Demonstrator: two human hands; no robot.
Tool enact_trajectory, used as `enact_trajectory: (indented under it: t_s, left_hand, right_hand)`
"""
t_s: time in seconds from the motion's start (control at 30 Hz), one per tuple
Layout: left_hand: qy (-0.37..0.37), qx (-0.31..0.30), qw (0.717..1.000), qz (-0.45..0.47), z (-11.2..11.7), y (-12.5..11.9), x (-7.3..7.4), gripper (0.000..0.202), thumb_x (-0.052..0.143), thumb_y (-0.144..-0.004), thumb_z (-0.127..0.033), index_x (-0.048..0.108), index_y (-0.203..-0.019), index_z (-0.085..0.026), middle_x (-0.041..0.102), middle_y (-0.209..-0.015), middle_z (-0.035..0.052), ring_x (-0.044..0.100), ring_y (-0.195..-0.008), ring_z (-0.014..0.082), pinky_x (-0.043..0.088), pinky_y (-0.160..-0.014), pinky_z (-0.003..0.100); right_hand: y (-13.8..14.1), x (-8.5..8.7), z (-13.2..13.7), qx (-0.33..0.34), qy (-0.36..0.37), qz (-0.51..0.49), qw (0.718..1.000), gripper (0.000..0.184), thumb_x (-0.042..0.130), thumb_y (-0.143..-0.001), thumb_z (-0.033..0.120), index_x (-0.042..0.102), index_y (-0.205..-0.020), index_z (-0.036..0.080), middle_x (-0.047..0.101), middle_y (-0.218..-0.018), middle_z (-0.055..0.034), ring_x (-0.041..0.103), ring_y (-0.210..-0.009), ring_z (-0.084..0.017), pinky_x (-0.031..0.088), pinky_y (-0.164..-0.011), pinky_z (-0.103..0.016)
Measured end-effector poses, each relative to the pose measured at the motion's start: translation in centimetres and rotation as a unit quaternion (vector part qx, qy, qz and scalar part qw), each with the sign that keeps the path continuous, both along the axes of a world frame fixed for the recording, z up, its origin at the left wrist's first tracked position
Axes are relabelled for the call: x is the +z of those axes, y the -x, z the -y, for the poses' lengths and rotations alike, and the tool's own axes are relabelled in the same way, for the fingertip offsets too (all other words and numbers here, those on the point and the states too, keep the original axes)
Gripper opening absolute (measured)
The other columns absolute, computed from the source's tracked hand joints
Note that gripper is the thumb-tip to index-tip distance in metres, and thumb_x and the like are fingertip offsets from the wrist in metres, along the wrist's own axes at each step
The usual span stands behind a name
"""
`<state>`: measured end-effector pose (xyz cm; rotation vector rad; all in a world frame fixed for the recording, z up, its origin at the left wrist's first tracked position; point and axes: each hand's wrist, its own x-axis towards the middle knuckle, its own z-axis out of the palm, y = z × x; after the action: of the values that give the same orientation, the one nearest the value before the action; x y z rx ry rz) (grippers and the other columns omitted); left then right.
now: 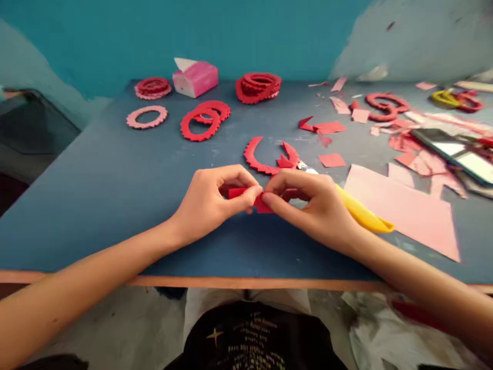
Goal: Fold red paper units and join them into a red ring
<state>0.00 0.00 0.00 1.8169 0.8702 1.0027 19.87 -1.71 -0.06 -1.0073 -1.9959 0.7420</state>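
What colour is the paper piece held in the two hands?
The paper piece is red; the head view shows it best.

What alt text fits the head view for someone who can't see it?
The person's left hand and right hand pinch small red paper over a blue table. Just beyond lies an unclosed red toothed ring; farther back are closed red and pink rings and a pink box. To the right lie a pink sheet and paper scraps.

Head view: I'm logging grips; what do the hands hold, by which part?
Left hand and right hand pinch small straight-edged red paper; which part cannot be told.
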Motion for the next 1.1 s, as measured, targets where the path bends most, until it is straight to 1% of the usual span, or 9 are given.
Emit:
enact_trajectory:
  t_s: [0.2,0.4,0.53,0.63,0.77,0.87,0.93,1.03,1.1]
  left_hand:
    - [-0.03,0.0,0.999,-0.029,0.1,0.15,0.26,0.011,0.068,-0.087,-0.019,0.069,-0.078,-0.015,0.07,-0.069,-0.0036,0.065,-0.062,0.0064,0.052,-0.06,0.014]
    - [-0.058,-0.001,0.997,-0.056,0.23,-0.05,0.29,0.009,0.066,-0.086,-0.017,0.068,-0.078,-0.015,0.07,-0.07,-0.003,0.065,-0.063,0.0084,0.052,-0.063,0.019]
    - [-0.074,-0.013,0.995,-0.069,0.24,0.01,0.37,0.007,0.069,-0.086,-0.02,0.067,-0.08,-0.015,0.07,-0.071,-0.0029,0.066,-0.064,0.0094,0.053,-0.063,0.02]
    - [-0.075,-0.02,0.995,-0.054,0.31,0.18,0.5,0.01,0.066,-0.089,-0.021,0.067,-0.081,-0.016,0.069,-0.07,-0.0038,0.067,-0.062,0.0082,0.053,-0.061,0.018]
    - [-0.085,0.009,0.996,-0.038,0.37,0.32,0.62,0.012,0.066,-0.09,-0.02,0.065,-0.078,-0.017,0.067,-0.067,-0.0053,0.067,-0.058,0.0071,0.053,-0.059,0.016]
    - [-0.082,0.015,0.996,-0.025,0.32,0.31,0.63,0.012,0.067,-0.089,-0.021,0.065,-0.079,-0.017,0.068,-0.068,-0.0054,0.068,-0.056,0.0074,0.053,-0.058,0.016]
    - [-0.079,0.025,0.996,-0.021,0.28,0.29,0.66,0.012,0.067,-0.089,-0.022,0.065,-0.079,-0.017,0.068,-0.068,-0.0051,0.068,-0.055,0.0078,0.054,-0.056,0.016]
    - [-0.079,0.046,0.996,-0.014,0.25,0.29,0.73,0.012,0.068,-0.089,-0.021,0.065,-0.078,-0.018,0.069,-0.068,-0.0052,0.067,-0.053,0.0076,0.054,-0.055,0.016]
    - [-0.078,0.052,0.996,-0.01,0.22,0.3,0.75,0.012,0.068,-0.089,-0.022,0.065,-0.078,-0.018,0.069,-0.068,-0.0052,0.067,-0.053,0.0074,0.054,-0.054,0.016]
  right_hand:
    - [0.16,0.48,-0.25,0.033,0.013,0.012,0.999,0.015,0.058,-0.089,0.02,0.062,-0.075,0.018,0.062,-0.068,0.0007,0.054,-0.061,-0.01,0.046,-0.056,-0.024]
    - [0.09,0.55,-0.16,0.024,-0.024,0.018,0.999,0.017,0.061,-0.084,0.011,0.06,-0.07,0.019,0.058,-0.065,0.0034,0.052,-0.058,-0.008,0.044,-0.055,-0.021]
    - [0.1,0.51,-0.13,0.026,-0.047,0.024,0.998,0.019,0.061,-0.082,0.007,0.057,-0.068,0.019,0.054,-0.063,0.0046,0.049,-0.056,-0.007,0.041,-0.053,-0.021]
    - [0.08,0.43,-0.14,0.039,-0.039,0.013,0.998,0.017,0.06,-0.086,0.011,0.057,-0.071,0.018,0.055,-0.065,0.0038,0.049,-0.058,-0.007,0.041,-0.054,-0.02]
    - [-0.07,0.42,-0.21,0.046,-0.025,0.018,0.998,0.02,0.058,-0.093,0.021,0.059,-0.074,0.017,0.056,-0.066,0.0037,0.048,-0.059,-0.006,0.04,-0.055,-0.02]
    - [-0.2,0.4,-0.39,0.035,-0.034,0.027,0.998,0.021,0.06,-0.093,0.022,0.059,-0.073,0.017,0.056,-0.066,0.0045,0.046,-0.059,-0.006,0.037,-0.054,-0.02]
    - [-0.28,0.31,-0.55,0.033,-0.012,0.019,0.999,0.018,0.063,-0.092,0.023,0.06,-0.075,0.018,0.058,-0.066,0.0048,0.049,-0.06,-0.006,0.037,-0.054,-0.021]
    - [-0.46,0.17,-0.73,0.037,0.017,0.002,0.999,0.015,0.065,-0.092,0.023,0.062,-0.078,0.019,0.06,-0.067,0.0051,0.052,-0.061,-0.007,0.04,-0.056,-0.022]
    - [-0.61,0.12,-0.77,0.038,0.01,0.0,0.999,0.014,0.065,-0.092,0.022,0.063,-0.079,0.019,0.06,-0.068,0.0053,0.053,-0.062,-0.007,0.041,-0.058,-0.022]
